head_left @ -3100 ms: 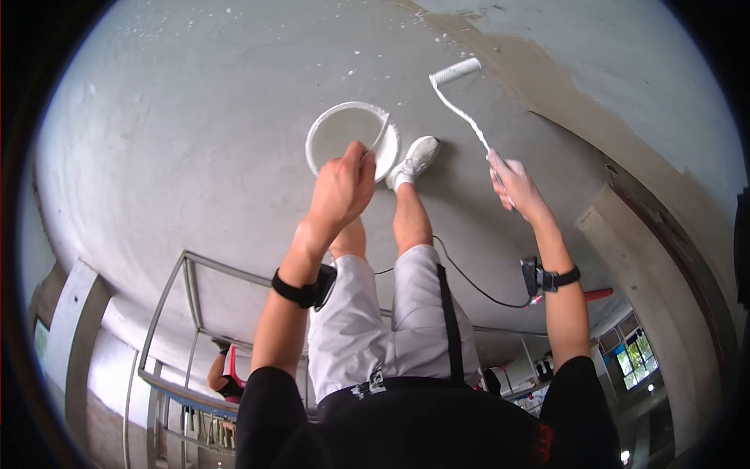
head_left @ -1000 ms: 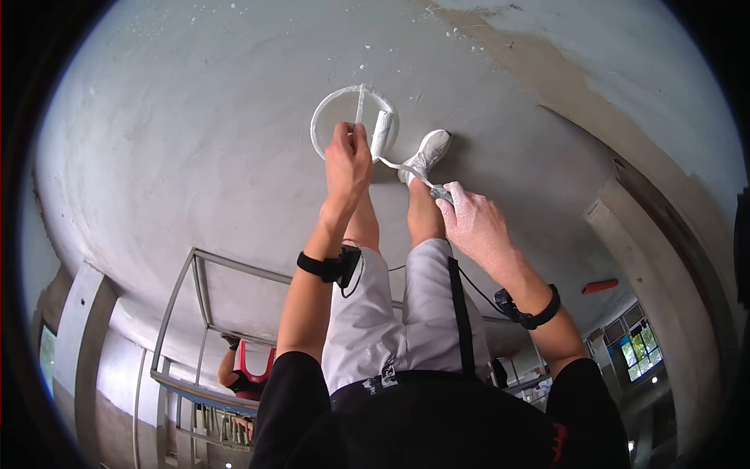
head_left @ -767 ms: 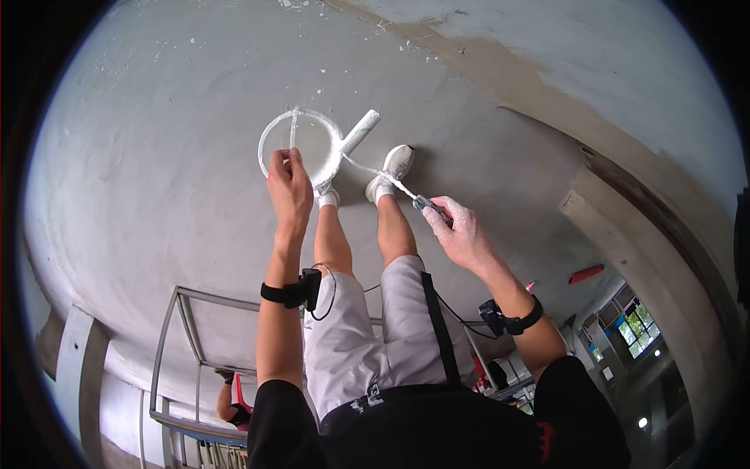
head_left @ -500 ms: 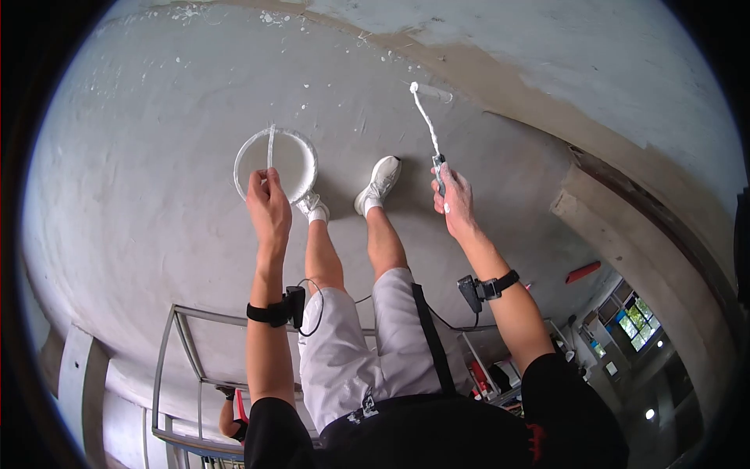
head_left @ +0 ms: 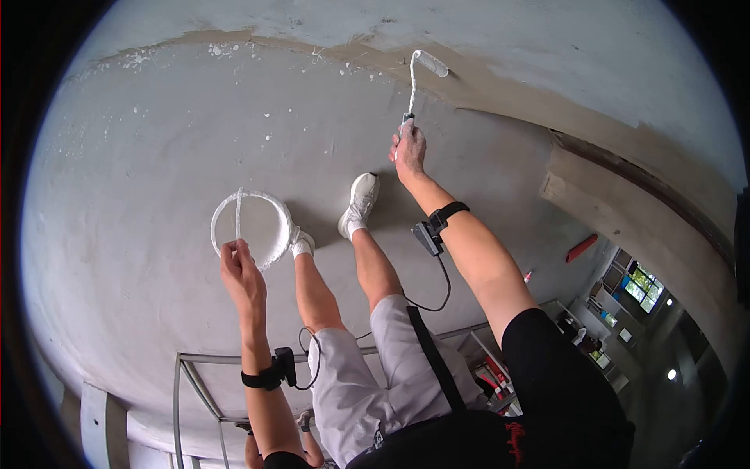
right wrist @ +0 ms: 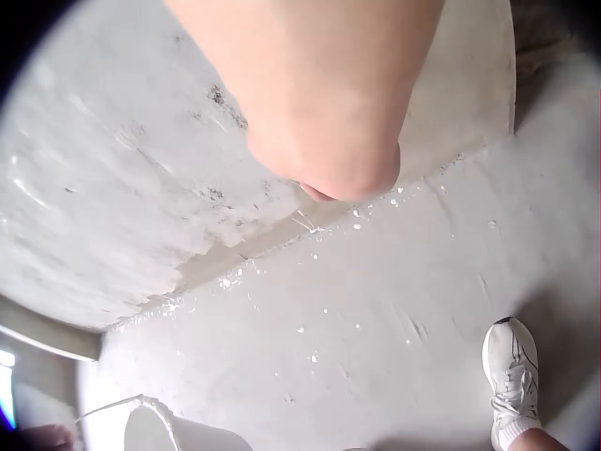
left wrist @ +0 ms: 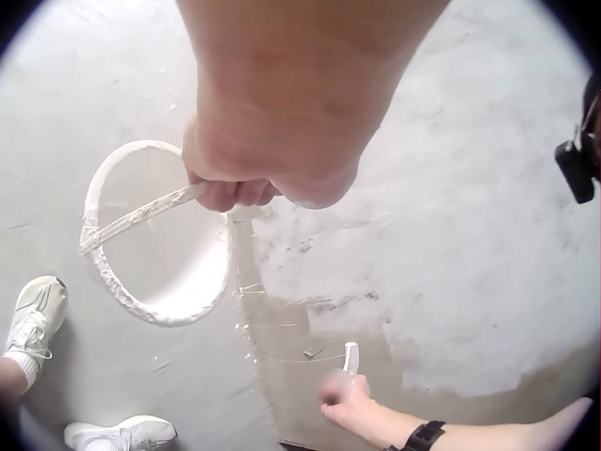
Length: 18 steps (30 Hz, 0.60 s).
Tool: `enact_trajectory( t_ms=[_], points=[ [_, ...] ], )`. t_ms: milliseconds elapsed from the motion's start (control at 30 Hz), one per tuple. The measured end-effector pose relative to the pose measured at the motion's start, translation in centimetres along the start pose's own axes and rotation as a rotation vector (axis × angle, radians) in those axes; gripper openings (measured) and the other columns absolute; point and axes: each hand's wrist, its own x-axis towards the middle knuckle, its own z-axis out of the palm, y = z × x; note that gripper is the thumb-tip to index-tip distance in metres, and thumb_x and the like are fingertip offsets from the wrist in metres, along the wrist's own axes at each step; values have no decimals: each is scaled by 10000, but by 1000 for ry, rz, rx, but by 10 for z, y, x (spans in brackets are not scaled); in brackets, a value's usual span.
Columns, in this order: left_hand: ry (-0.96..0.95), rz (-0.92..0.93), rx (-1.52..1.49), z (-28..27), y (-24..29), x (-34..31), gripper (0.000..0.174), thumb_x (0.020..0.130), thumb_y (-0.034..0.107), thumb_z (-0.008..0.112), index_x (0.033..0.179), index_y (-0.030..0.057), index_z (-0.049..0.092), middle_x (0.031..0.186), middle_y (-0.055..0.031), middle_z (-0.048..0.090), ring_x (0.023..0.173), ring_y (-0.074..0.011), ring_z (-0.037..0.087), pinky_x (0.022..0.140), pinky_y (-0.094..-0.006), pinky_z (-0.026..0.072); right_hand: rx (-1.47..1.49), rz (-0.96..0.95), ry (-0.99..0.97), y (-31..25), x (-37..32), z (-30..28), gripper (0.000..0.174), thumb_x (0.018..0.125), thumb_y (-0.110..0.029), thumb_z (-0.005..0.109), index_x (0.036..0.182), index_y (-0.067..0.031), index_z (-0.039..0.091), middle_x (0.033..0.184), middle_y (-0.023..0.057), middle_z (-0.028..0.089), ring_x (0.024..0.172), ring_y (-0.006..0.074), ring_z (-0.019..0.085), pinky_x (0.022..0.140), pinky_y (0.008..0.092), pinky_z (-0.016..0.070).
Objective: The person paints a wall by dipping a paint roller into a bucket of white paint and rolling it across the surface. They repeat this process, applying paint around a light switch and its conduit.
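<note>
My left hand (head_left: 244, 273) grips the paint-coated handle (head_left: 238, 215) of a white bucket (head_left: 275, 248). In the left wrist view, the fingers are curled round that handle (left wrist: 141, 218), above the bucket's thick, paint-smeared rim (left wrist: 164, 315). My right hand (head_left: 409, 152), speckled with paint, holds a paint roller (head_left: 431, 64) by its grip, arm stretched forward. The roller's white sleeve overlaps the bare brownish band low on the wall. In the right wrist view the hand (right wrist: 338, 178) hides the roller, and the bucket (right wrist: 202, 437) shows at the bottom edge.
The wall (head_left: 562, 62) rises ahead, pale above a brownish band. Paint drops dot the grey floor (head_left: 156, 156) along its foot. Behind me is a metal frame (head_left: 187, 391); a red object (head_left: 581, 247) lies at right. My shoes (head_left: 361, 203) stand beside the bucket.
My right hand has carried the roller from the bucket's rim forward to the foot of the wall. The left hand keeps its hold on the handle, and the head view has tilted towards the wall.
</note>
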Motion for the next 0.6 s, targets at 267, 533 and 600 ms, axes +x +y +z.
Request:
enact_trajectory(
  t_ms=[267, 533, 600],
  points=[
    [-33, 1, 113, 8, 3, -5, 266, 1013, 204, 494, 858, -12, 506, 549, -7, 365, 533, -87, 273, 482, -301, 241, -40, 72, -18, -8, 10, 0, 440, 988, -479, 443, 922, -44, 449, 613, 19, 439, 399, 106, 361, 352, 274, 311],
    [-25, 35, 102, 10, 1, -5, 260, 1015, 198, 489, 863, -13, 500, 534, -16, 354, 527, -100, 262, 482, -310, 233, -69, 21, -84, -51, -24, -49, 427, 1001, -463, 450, 931, -42, 474, 607, 2, 433, 394, 95, 355, 355, 273, 318],
    [-33, 40, 99, 11, 1, -5, 261, 1015, 199, 488, 865, -14, 500, 534, -21, 355, 527, -102, 261, 482, -313, 232, -56, 18, -95, -67, -38, -57, 420, 1000, -458, 455, 931, -44, 477, 608, 1, 433, 394, 95, 355, 356, 274, 318]
  ],
)
